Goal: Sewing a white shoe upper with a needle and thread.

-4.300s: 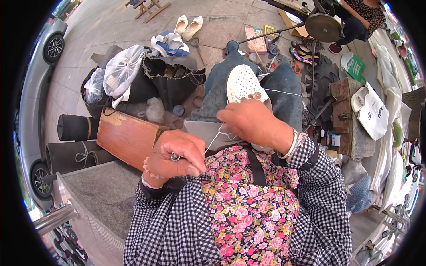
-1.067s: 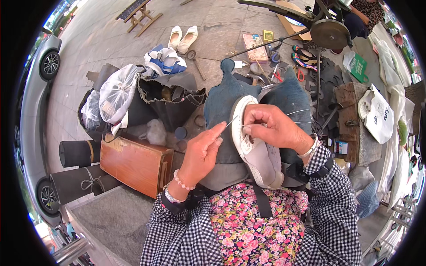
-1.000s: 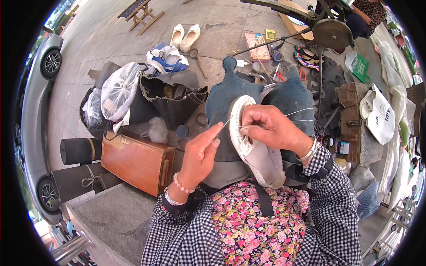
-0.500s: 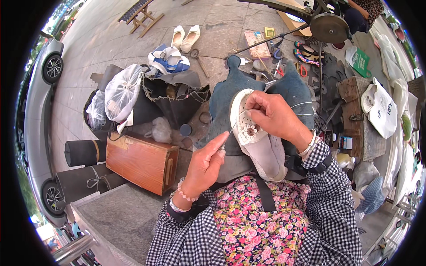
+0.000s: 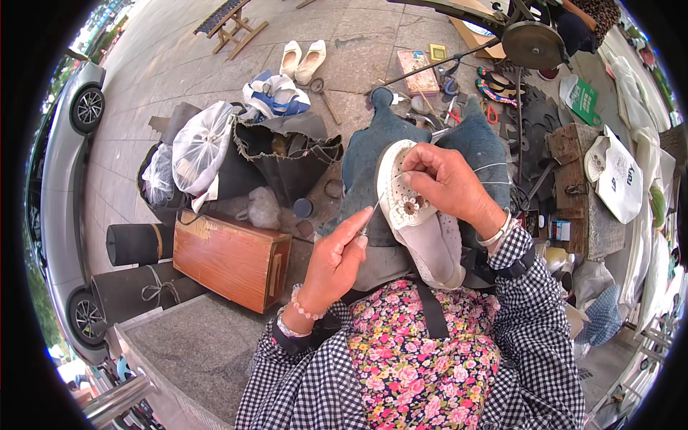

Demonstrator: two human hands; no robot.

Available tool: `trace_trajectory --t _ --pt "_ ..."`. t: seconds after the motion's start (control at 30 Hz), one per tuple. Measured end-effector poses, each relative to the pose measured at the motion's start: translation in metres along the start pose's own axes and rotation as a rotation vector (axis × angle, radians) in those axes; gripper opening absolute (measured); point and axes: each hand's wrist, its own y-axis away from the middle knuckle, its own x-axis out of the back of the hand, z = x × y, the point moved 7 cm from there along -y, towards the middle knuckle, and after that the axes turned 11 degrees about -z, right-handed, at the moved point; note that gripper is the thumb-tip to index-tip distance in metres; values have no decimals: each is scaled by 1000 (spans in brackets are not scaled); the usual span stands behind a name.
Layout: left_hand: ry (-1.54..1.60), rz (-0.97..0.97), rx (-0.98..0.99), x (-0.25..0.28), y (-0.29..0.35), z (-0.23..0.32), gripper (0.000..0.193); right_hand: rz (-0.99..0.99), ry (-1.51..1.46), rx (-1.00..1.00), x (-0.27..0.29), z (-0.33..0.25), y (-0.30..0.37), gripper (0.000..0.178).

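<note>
A white shoe (image 5: 431,247) with a perforated upper and a flower ornament (image 5: 411,206) lies over my lap, its toe pointing away from me. My right hand (image 5: 455,183) is over the shoe's toe, thumb and forefinger pinched on a thin white thread. The thread (image 5: 375,203) runs down to my left hand (image 5: 335,258), just left of the shoe. My left thumb and forefinger are closed on it, with a small metal piece at the fingers that I cannot make out. Another length of pale thread (image 5: 494,165) stretches right from behind my right hand.
At left stand an orange-brown wooden box (image 5: 222,259), dark rolls (image 5: 136,244) and an open dark bag (image 5: 283,154). A pair of cream shoes (image 5: 311,61) sits farther off. Scissors (image 5: 491,112) and tools lie ahead; a machine with a wheel (image 5: 534,44) rises at far right, above a wooden crate (image 5: 584,190).
My view has shifted slightly. Both hands keep their pinch by the shoe; my right fingers have moved slightly toward the toe's middle.
</note>
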Motion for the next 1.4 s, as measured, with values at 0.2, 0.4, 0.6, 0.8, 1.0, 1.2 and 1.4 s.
trace_trajectory --t 0.2,0.4,0.6,0.8,1.0,1.2,1.4 --pt "27 -13 5 -1 -4 -5 41 3 23 33 -1 3 -1 8" --pt "95 13 9 -2 -7 -7 40 -65 80 -35 -5 4 -2 5" --pt "260 149 -40 6 -3 -9 38 -49 80 -26 -6 5 -3 4" --pt "52 0 -18 -3 1 -7 39 -50 96 7 -7 5 -4 5" --pt "-19 7 -26 -3 1 -4 40 -42 56 2 -5 5 -2 5" --pt "-38 4 -21 -3 1 -6 39 -31 57 -16 -5 6 -2 4" --pt "44 14 -10 -4 -4 -11 36 -44 106 23 -6 4 -3 3"
